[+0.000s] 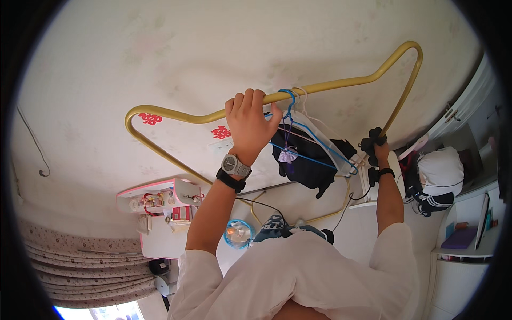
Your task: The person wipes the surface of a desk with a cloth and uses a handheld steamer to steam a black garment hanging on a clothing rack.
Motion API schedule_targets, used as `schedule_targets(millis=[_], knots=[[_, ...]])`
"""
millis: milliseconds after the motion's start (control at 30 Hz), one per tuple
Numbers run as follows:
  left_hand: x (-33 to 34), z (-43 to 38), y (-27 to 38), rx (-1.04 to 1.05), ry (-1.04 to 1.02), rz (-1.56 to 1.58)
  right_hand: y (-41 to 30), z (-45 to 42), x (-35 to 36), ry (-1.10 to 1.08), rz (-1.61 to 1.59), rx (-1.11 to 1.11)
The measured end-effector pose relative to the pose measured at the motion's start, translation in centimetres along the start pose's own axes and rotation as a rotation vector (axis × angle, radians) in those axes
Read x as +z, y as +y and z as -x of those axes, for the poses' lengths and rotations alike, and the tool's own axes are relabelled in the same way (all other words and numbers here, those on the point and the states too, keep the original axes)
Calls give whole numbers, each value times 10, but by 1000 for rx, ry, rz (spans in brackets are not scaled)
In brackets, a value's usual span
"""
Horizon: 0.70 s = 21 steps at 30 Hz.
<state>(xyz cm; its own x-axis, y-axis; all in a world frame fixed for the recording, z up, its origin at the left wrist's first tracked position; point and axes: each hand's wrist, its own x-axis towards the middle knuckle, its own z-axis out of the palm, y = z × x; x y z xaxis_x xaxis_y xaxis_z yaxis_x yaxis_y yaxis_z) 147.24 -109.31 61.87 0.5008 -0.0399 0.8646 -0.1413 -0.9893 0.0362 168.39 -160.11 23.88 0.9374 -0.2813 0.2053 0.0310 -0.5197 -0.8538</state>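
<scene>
My left hand (250, 120) is wrapped around the top bar of a gold metal clothes rack (340, 83), with a watch and a black strap on its wrist. Just right of it, a blue hanger (289, 95) and a pale hanger (305, 98) hook over the bar. Below them hang a black garment (306, 168) and a small lilac sachet (287, 155) on a purple cord. Lower down at the right, my right hand (382, 151) grips the rack's side post. A black item (371, 146) covers much of its fingers; I cannot tell what it is.
A pink-edged white desk (160, 236) with a shelf stands at left, near a patterned curtain (88, 268). A blue-rimmed basket (252, 230) sits on the floor. At right are a white pillow-like item (440, 170) and a white cabinet (460, 288). A black cable (340, 220) hangs near my right arm.
</scene>
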Motion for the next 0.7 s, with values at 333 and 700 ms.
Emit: schedule_targets(millis=[333,700], knots=[[-1,1,-2,10,-15,-25,-43,-19,-22,60,-93,44],[-1,2,-8,25,-2,4,-98,-73,-79,-86,-73,-28]])
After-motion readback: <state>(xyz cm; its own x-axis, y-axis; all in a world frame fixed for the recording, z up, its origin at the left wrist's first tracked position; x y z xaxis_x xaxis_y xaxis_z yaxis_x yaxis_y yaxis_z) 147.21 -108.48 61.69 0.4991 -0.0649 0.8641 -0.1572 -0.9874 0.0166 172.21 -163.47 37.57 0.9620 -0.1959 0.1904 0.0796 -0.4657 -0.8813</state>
